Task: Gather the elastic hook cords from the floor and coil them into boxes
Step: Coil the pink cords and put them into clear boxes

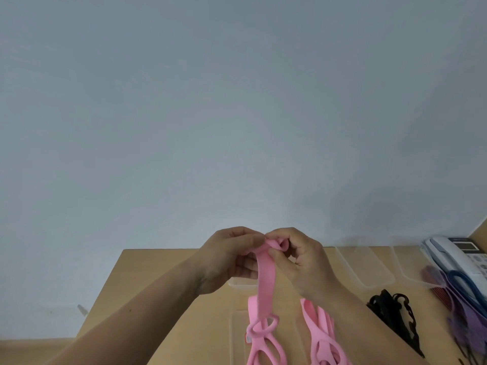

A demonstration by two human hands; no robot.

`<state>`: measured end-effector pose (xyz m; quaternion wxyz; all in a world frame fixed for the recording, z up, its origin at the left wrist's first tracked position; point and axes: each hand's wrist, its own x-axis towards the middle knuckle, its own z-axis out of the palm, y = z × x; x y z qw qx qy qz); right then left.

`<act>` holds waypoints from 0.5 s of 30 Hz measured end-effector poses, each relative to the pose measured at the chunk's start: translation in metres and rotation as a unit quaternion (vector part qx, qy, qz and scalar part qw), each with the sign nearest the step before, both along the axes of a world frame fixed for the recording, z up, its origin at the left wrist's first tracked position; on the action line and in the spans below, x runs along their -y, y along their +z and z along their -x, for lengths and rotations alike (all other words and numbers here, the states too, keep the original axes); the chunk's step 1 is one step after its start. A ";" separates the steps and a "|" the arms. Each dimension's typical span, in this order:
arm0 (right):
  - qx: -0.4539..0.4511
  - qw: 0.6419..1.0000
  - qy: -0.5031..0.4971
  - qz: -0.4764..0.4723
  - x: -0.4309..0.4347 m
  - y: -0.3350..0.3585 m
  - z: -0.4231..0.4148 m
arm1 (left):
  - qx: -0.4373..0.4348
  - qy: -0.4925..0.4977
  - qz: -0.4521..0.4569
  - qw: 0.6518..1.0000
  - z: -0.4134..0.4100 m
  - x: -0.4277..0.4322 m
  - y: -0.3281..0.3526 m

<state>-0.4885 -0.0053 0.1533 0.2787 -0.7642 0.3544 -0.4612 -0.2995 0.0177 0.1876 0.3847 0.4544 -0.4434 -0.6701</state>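
The left hand (232,255) and the right hand (297,255) are raised together above the table (163,299), and both are closed around the upper end of a pink elastic cord (265,285). The fingers of the left hand are curled and pinch the cord from the left side, while the thumb and fingers of the right hand pinch a small rolled or folded part at the very top of the cord. The two hands almost touch each other at this point. From the hands the flat pink cord hangs straight down, and its lower end, which has oval openings, reaches a clear plastic box (237,338) lying on the table near the bottom edge of the view. Just to the right of it lies a second pink cord (320,335), partly hidden behind the right forearm. Further right on the table there is a black cord (395,312) in a loose bundle, and beyond it, at the right edge, purple and blue cords (458,299) lie together; their shapes are blurred. Behind the hands, at the far side of the table, stand more clear plastic containers (369,264), and in the far right corner there is a white telephone (458,255). A plain pale wall (237,101) fills the upper part of the view.
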 end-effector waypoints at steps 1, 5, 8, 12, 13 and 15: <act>0.003 1.000 -0.001 0.000 0.000 0.000 0.000 | 0.000 0.008 0.002 1.000 0.001 0.000 0.000; 0.064 0.993 0.048 -0.088 -0.001 0.000 0.003 | -0.015 0.028 0.004 0.999 0.002 -0.001 -0.002; 0.121 0.969 0.104 -0.189 -0.001 0.001 0.007 | -0.015 0.045 0.005 0.999 0.001 -0.001 -0.004; 0.150 0.957 0.108 -0.225 -0.002 0.002 0.007 | -0.001 0.070 0.029 0.997 0.002 0.000 -0.006; 0.158 0.955 0.098 -0.233 -0.002 0.002 0.005 | 0.007 0.072 0.045 0.996 0.002 0.000 -0.007; 0.160 0.951 0.078 -0.252 0.000 0.001 0.004 | 0.031 0.069 0.078 0.994 0.003 0.000 -0.006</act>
